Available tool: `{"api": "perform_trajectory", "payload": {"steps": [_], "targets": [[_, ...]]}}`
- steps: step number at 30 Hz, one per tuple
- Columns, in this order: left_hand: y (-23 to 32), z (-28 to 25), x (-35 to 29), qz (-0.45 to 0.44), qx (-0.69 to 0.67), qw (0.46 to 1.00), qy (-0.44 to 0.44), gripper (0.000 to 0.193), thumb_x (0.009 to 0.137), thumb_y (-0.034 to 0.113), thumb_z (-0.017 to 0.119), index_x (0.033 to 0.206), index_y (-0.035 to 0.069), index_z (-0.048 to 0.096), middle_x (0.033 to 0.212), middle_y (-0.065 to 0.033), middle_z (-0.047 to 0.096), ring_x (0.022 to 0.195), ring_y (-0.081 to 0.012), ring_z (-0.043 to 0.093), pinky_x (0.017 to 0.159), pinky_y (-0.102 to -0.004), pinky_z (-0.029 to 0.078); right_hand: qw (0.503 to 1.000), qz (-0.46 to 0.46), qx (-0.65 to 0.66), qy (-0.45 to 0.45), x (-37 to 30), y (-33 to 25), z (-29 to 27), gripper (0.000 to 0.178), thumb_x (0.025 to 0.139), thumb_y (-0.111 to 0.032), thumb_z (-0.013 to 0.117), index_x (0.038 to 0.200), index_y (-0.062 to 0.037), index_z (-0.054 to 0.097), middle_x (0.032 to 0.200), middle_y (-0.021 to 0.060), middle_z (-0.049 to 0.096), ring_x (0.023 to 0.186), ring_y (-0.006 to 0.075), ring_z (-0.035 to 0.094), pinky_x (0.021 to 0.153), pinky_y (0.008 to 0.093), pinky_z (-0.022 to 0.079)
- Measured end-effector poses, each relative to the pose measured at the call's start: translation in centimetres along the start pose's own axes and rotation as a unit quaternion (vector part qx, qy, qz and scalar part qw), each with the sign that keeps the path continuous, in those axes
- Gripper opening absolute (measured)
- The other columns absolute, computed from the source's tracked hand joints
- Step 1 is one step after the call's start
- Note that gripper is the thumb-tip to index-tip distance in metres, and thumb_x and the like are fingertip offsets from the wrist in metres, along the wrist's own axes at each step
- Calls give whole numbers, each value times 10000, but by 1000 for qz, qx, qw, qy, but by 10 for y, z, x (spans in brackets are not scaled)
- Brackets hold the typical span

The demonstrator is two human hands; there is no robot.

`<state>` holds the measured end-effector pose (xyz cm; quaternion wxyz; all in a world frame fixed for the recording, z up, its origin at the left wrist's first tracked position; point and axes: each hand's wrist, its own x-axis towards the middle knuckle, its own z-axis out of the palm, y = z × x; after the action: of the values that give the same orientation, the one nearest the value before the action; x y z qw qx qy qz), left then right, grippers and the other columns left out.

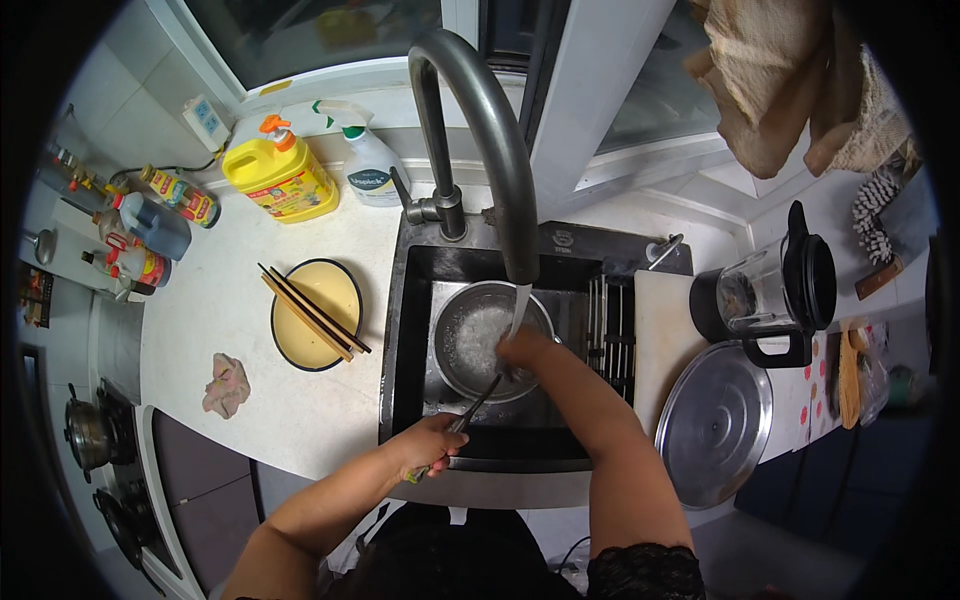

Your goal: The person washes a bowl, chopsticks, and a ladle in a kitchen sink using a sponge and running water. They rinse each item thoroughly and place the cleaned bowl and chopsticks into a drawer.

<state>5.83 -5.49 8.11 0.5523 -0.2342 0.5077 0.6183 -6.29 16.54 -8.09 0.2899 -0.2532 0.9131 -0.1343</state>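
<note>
My left hand is closed round the grip of a long-handled dark utensil with a green tip at the grip end. It slants up over the sink's front part. My right hand is closed about the utensil's far end, which it hides, so its exact kind cannot be made out. Water runs onto this hand from the tall grey faucet. Below, a round metal pot stands in the dark sink, holding bubbly water.
Left of the sink sit a cream bowl with chopsticks across it and a crumpled cloth. Behind are a yellow jug and a spray bottle. A metal lid and a blender jug lie right, beside a cutting board.
</note>
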Motion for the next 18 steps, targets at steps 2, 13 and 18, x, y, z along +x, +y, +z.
{"api": "perform_trajectory", "payload": {"steps": [2, 13, 18], "targets": [[-3, 0, -1, 13, -8, 1000, 4, 285, 861, 92, 528, 1120, 37, 422, 633, 1, 429, 394, -76, 379, 336, -238, 310, 988, 88, 125, 11, 8, 11, 5, 259, 798, -294, 561, 906, -82, 664, 880, 184, 646, 821, 314, 626, 742, 391, 500], [-23, -10, -15, -23, -174, 984, -34, 246, 876, 95, 521, 1100, 114, 422, 640, 7, 421, 401, -59, 335, 352, -212, 247, 859, 344, 293, 243, -27, 10, 66, 362, 712, -383, 705, 868, -58, 674, 842, 166, 649, 788, 341, 622, 713, 404, 494], [-31, -2, -11, -30, -211, 976, -47, 221, 881, 116, 531, 1072, 141, 424, 644, 4, 427, 398, -68, 330, 364, -226, 250, 419, 506, 690, 303, -5, -66, 91, 268, 792, -277, 683, 938, -59, 631, 857, 105, 635, 766, 266, 614, 663, 385, 515]]}}
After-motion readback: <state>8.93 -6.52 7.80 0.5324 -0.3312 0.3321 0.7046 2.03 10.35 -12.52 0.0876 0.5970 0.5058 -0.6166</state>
